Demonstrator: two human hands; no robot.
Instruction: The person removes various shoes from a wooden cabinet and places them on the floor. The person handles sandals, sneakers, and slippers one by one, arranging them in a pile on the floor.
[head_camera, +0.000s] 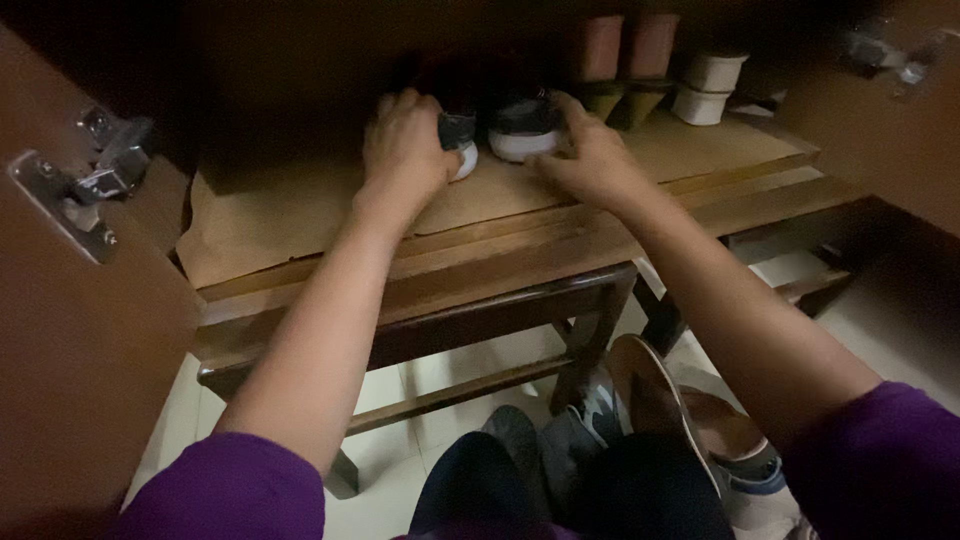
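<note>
A pair of shoes (500, 130) at twelve o'clock on the shelf (300, 215) is gripped, left hand (405, 145) clamped, right hand (590, 155) spread; light, soft-sided, best held at the heels.

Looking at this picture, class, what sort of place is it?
Probably a shoe cupboard at home: a pair of dark shoes on a paper-lined wooden shelf, an open hinged cupboard door, more footwear on the floor below.

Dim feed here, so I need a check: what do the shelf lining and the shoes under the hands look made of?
The shelf lining looks like matte brown paper or thin card: creased, edge overhanging. The shoes look like dark fabric or synthetic uppers on smooth white rubber-like soles; too dim to be sure. Left hand and right hand rest on them.
</note>
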